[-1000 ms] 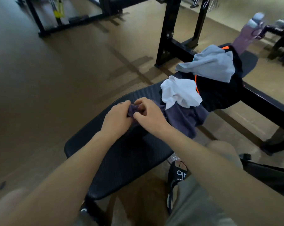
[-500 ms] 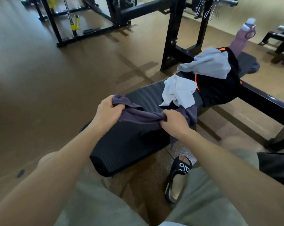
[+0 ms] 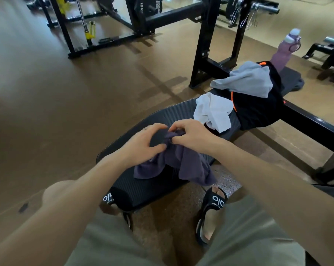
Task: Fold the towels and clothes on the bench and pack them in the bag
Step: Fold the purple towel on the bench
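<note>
Here, left hand (image 3: 143, 143) curled on the bunched top of a purple garment (image 3: 173, 164), fingers pinching the cloth. Right hand (image 3: 193, 134) just beside it, fingertips also clamped on that bunch. Garment draped over the near end of the black bench (image 3: 143, 187), its hem spilling past the right edge. Farther along the bench: white cloth (image 3: 214, 110), black garment with orange trim (image 3: 258, 106), grey towel (image 3: 246, 79) on top. At the far end, upright purple bottle (image 3: 285, 50).

Bunched purple cloth (image 3: 173, 166) on bench (image 3: 162, 116)
</note>
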`<action>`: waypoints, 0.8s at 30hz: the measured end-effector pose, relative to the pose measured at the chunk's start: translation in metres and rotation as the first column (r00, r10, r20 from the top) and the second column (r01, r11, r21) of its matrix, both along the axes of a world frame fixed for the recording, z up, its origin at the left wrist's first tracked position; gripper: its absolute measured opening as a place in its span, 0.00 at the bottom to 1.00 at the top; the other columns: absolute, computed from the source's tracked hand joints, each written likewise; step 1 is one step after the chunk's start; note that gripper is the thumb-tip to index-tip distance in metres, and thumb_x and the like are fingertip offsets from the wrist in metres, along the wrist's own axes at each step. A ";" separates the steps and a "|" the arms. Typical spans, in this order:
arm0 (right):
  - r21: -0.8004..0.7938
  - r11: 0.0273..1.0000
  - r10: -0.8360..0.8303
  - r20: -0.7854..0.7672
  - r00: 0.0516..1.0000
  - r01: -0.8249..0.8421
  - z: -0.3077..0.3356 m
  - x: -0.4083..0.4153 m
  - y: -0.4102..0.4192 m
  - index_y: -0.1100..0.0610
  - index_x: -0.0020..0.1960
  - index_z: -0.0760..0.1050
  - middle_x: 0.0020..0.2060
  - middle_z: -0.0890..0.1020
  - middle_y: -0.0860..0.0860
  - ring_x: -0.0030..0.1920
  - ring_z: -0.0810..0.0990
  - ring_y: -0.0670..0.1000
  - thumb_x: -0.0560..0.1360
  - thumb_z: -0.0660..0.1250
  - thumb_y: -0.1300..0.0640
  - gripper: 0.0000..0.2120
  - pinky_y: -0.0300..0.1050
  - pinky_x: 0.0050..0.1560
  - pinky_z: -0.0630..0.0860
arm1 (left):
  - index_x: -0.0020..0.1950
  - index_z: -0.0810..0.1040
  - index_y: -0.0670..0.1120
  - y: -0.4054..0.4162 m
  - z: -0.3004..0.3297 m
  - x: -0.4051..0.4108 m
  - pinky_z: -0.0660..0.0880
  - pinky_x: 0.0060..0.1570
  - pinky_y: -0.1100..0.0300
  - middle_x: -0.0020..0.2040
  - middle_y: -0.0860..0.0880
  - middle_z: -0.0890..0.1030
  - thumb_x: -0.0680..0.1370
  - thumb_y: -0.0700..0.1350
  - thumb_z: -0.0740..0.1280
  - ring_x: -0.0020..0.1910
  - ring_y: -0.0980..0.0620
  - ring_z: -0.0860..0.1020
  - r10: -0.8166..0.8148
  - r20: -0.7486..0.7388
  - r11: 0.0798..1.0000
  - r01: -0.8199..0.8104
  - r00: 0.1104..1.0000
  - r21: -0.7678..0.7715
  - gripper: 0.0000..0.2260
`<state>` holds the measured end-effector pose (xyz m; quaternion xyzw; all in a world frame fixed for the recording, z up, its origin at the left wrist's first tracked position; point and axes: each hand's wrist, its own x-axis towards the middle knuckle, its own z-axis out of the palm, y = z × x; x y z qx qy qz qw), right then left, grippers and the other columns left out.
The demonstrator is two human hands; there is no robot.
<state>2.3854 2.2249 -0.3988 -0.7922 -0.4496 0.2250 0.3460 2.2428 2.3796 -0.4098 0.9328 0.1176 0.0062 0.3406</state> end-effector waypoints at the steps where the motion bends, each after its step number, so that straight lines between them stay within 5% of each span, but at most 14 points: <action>1: 0.006 1.000 0.007 -0.013 1.000 -0.007 0.002 0.001 0.003 0.46 0.45 0.82 0.38 0.81 0.44 0.42 0.79 0.45 0.71 0.71 0.57 0.06 0.44 0.47 0.75 | 0.65 0.74 0.52 -0.003 0.003 0.006 0.74 0.59 0.52 0.60 0.53 0.79 0.79 0.47 0.69 0.59 0.53 0.76 -0.010 0.011 1.000 0.010 1.000 -0.004 0.15; 4: 0.026 1.000 0.007 -0.043 0.999 -0.005 0.009 0.005 0.004 0.47 0.43 0.83 0.39 0.83 0.47 0.43 0.80 0.47 0.70 0.71 0.57 0.06 0.44 0.46 0.76 | 0.46 0.74 0.47 -0.004 0.008 0.019 0.74 0.43 0.51 0.40 0.51 0.78 0.77 0.44 0.69 0.40 0.52 0.75 0.026 0.051 0.999 -0.025 0.998 -0.025 0.04; 9: -0.095 0.994 -0.061 0.005 0.998 0.062 0.009 0.026 -0.010 0.51 0.42 0.82 0.35 0.81 0.44 0.38 0.78 0.40 0.68 0.72 0.59 0.05 0.35 0.37 0.71 | 0.37 0.68 0.44 0.007 0.011 0.029 0.69 0.37 0.54 0.32 0.49 0.73 0.79 0.43 0.66 0.35 0.54 0.70 -0.007 0.100 0.997 0.000 0.995 0.071 0.13; 15: -0.469 0.831 -0.077 0.439 0.895 0.301 -0.003 0.059 -0.028 0.55 0.55 0.73 0.54 0.70 0.54 0.57 0.71 0.59 0.71 0.67 0.59 0.13 0.54 0.54 0.73 | 0.35 0.70 0.45 0.024 0.028 0.036 0.67 0.31 0.65 0.30 0.53 0.73 0.82 0.47 0.64 0.30 0.60 0.69 0.137 0.184 0.990 -0.137 0.973 -0.017 0.15; 17: -0.340 0.918 -0.046 0.416 0.908 0.203 -0.001 0.053 -0.019 0.51 0.58 0.72 0.54 0.71 0.52 0.58 0.71 0.57 0.69 0.69 0.55 0.18 0.54 0.56 0.73 | 0.37 0.69 0.46 0.025 0.036 0.037 0.69 0.34 0.60 0.31 0.52 0.73 0.82 0.47 0.64 0.30 0.58 0.70 0.077 0.209 0.996 -0.086 0.975 0.032 0.15; 20: -0.024 0.999 0.026 0.121 0.992 -0.023 0.011 0.030 0.001 0.47 0.60 0.73 0.53 0.76 0.46 0.55 0.75 0.48 0.67 0.71 0.54 0.22 0.45 0.54 0.75 | 0.39 0.66 0.49 0.020 0.045 0.040 0.69 0.35 0.54 0.32 0.52 0.73 0.82 0.49 0.64 0.32 0.54 0.72 -0.035 0.199 0.984 -0.001 0.979 0.176 0.14; 24: 0.104 0.994 -0.037 0.061 0.997 0.030 0.014 0.016 0.019 0.51 0.59 0.73 0.51 0.80 0.47 0.51 0.78 0.48 0.71 0.70 0.57 0.17 0.47 0.51 0.76 | 0.39 0.62 0.51 0.019 0.053 0.041 0.65 0.33 0.56 0.33 0.53 0.72 0.82 0.51 0.63 0.33 0.56 0.71 -0.072 0.193 0.937 0.000 0.979 0.349 0.15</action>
